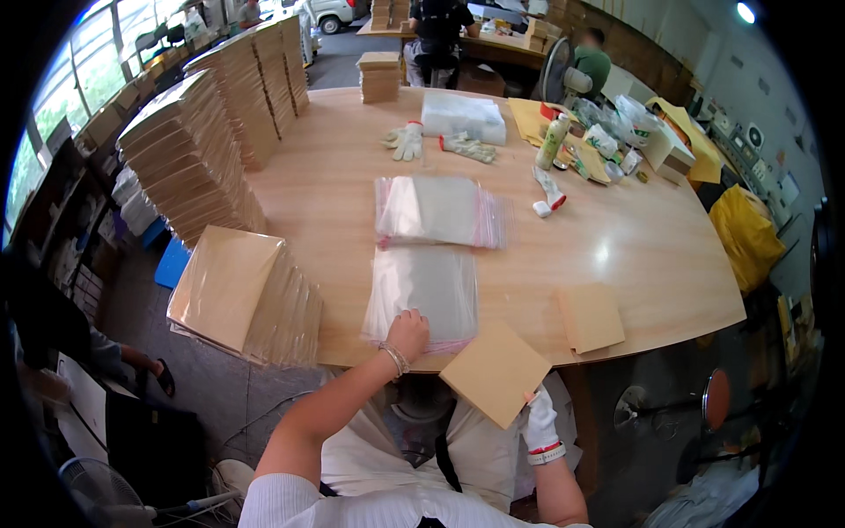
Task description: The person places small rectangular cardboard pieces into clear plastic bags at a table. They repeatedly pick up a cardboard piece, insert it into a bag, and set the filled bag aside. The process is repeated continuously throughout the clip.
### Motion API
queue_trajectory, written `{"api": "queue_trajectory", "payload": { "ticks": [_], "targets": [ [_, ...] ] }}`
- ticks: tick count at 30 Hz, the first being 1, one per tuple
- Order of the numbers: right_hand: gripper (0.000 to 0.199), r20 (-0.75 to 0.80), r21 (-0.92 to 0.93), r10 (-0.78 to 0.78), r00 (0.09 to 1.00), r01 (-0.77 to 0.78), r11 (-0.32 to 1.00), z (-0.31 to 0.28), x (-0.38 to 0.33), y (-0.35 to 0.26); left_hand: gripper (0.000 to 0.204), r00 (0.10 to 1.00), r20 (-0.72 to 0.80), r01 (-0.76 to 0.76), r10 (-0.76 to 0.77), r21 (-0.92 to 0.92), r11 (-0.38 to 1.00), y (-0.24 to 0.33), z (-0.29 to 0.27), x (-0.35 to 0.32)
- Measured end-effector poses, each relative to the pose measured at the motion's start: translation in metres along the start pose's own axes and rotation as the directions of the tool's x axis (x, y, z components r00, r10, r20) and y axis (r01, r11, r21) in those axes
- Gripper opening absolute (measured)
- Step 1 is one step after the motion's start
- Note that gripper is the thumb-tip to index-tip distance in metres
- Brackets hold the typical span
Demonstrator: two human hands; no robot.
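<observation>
My left hand (409,333), bare with a bracelet at the wrist, rests at the near edge of a stack of clear plastic bags (436,286). Its curled fingers pinch at the top bag; the fingertips show only in part. In a white glove, my right hand (540,424) grips the corner of a flat tan kraft-paper piece (496,373). That piece is tilted over the table's front edge, just right of the bags. Beyond, a second pile of clear bags with pink edges (440,211) overlaps the first. Another tan kraft-paper pile (591,318) lies to the right.
Bagged kraft packs (238,295) stand piled at the left, with taller stacks (189,150) behind. Work gloves (405,141), a plastic-wrapped bundle (464,118), a spray bottle (553,141) and a tape roll lie farther back. A stool (716,400) stands at right; other people sit beyond the table (651,229).
</observation>
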State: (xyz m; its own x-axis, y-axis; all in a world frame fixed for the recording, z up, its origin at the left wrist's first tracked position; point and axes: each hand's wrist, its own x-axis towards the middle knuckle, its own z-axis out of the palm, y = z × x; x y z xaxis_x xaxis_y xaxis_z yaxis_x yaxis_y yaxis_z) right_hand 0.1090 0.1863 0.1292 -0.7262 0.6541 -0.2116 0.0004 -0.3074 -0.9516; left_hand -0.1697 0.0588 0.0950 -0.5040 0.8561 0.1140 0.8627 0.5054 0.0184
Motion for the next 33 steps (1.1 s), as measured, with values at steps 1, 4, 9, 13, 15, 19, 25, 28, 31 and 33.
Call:
{"api": "queue_trajectory", "payload": {
  "ticks": [1, 4, 9, 13, 15, 19, 25, 28, 31, 33],
  "targets": [
    [0.047, 0.038, 0.058, 0.043, 0.998, -0.045, 0.997, 0.004, 0.000, -0.002, 0.011, 1.000, 0.007, 0.008, -0.008, -0.015, 1.000, -0.001, 0.001, 0.001],
    [0.044, 0.158, -0.123, -0.053, 0.986, 0.072, 0.990, 0.021, 0.009, -0.005, 0.014, 0.981, -0.156, 0.073, -0.116, -0.257, 0.964, -0.011, 0.003, -0.004],
    [0.024, 0.004, -0.335, -0.041, 0.999, 0.040, 0.941, 0.057, 0.023, -0.003, 0.013, 0.942, -0.319, -0.050, -0.109, -0.453, 0.890, -0.026, 0.020, -0.018],
    [0.019, -0.189, -0.110, 0.252, 0.949, -0.275, 0.955, 0.060, 0.039, -0.002, 0.012, 0.841, -0.516, -0.085, -0.161, -0.420, 0.903, -0.022, 0.010, -0.026],
    [0.016, -0.237, 0.024, 0.286, 0.929, -0.288, 0.957, 0.064, 0.047, -0.003, 0.017, 0.855, -0.410, 0.134, -0.319, -0.419, 0.898, -0.018, -0.010, -0.027],
    [0.012, -0.227, 0.206, 0.353, 0.908, -0.309, 0.928, 0.066, 0.051, -0.005, 0.025, 0.903, 0.105, 0.393, -0.416, -0.593, 0.703, -0.022, -0.034, -0.020],
    [0.010, -0.194, 0.319, 0.396, 0.897, -0.324, 0.891, 0.063, 0.057, -0.002, 0.027, 0.902, 0.339, 0.349, -0.269, -0.937, -0.011, -0.017, -0.029, -0.020],
    [0.010, -0.224, 0.301, 0.391, 0.893, -0.318, 0.899, 0.067, 0.056, -0.007, 0.025, 0.948, 0.099, 0.197, -0.304, -0.930, 0.311, -0.011, -0.030, -0.029],
    [0.008, -0.211, 0.317, 0.381, 0.900, -0.306, 0.898, 0.062, 0.058, 0.002, 0.034, 0.938, 0.051, 0.248, -0.342, -0.788, 0.563, 0.001, -0.028, -0.035],
    [0.008, -0.206, 0.337, 0.369, 0.906, -0.289, 0.896, 0.066, 0.055, 0.004, 0.045, 0.918, 0.078, 0.290, -0.389, -0.801, 0.524, 0.012, -0.029, -0.037]
  ]
}}
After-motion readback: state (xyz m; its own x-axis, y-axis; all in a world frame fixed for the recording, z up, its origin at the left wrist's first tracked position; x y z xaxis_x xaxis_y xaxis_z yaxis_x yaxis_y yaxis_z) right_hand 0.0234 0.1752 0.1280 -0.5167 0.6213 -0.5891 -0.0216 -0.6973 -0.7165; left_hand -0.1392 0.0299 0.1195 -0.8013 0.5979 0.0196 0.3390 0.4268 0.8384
